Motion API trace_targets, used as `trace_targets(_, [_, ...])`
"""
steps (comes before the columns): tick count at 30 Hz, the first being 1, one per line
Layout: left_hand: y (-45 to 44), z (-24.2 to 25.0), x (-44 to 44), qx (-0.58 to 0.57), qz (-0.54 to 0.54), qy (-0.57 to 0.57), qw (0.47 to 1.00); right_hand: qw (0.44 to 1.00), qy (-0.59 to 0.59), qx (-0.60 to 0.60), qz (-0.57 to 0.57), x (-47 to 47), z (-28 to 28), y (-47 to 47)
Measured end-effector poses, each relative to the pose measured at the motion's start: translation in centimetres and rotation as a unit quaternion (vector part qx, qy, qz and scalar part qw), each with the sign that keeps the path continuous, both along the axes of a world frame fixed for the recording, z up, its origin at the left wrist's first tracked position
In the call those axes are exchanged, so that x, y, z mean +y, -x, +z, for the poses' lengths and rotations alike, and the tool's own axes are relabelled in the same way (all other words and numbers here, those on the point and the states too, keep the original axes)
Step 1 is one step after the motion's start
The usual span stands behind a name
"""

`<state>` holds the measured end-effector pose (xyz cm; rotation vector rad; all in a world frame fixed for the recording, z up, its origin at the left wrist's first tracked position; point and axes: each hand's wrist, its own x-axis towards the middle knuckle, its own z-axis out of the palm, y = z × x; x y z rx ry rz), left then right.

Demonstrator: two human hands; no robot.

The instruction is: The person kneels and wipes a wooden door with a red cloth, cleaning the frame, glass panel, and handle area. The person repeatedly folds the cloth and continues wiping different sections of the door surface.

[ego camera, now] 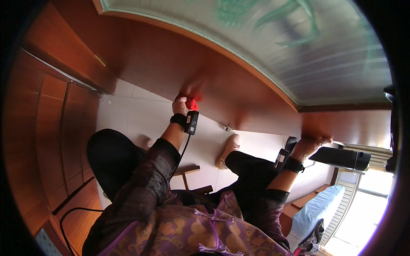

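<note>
My left hand (180, 105) is closed on a bunched red cloth (192, 104), which touches the lower part of a reddish-brown wooden door panel (208, 86). Its glossy surface reflects the red. Farther to the right, my right hand (308, 148) rests against the same wood near its lower edge; its fingers are partly hidden, so I cannot tell how they are bent. Above both hands, a frosted glass pane (320, 64) with a green pattern is set into the wood. A small black device is strapped to each wrist.
Brown wooden panelling (54, 128) stands at the left. Below lies the pale tiled floor (128, 108), with a small wooden stool (185, 174) near my legs. A black cylindrical object (342, 158) is beyond my right hand. A light-blue covered piece of furniture (317, 208) stands by the bright window (365, 208).
</note>
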<state>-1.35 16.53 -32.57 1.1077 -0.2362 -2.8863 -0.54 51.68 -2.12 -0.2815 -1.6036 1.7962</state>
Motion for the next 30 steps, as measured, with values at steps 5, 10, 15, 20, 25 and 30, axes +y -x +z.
trace_targets(5, [0.3, 6.8, -0.9, -0.005, 0.088, 0.035, 0.995, 0.999, 0.022, 0.02, 0.012, 1.1, -0.9, 0.3])
trace_targets(10, [-0.7, 8.2, -1.4, 0.183, 0.001, 0.066, 0.981, 0.998, 0.039, 0.017, 0.045, 1.2, -1.3, -0.2])
trace_targets(15, [-0.3, 7.6, 0.6, 0.043, 0.02, 0.122, 0.991, 0.997, 0.07, -0.014, 0.015, 0.6, -0.9, -0.4])
trace_targets(20, [-0.6, 5.8, 5.1, -0.049, -0.021, 0.121, 0.991, 0.996, 0.066, -0.02, 0.06, -0.4, 0.3, -1.9])
trace_targets(25, [-3.8, 1.6, 9.3, 0.055, -0.167, 0.112, 0.978, 0.986, 0.02, -0.05, 0.16, 0.0, 1.5, -6.2])
trace_targets(30, [-5.7, -0.2, 7.4, 0.107, -0.263, 0.053, 0.957, 0.964, -0.02, -0.135, 0.229, 1.2, 1.8, -11.2])
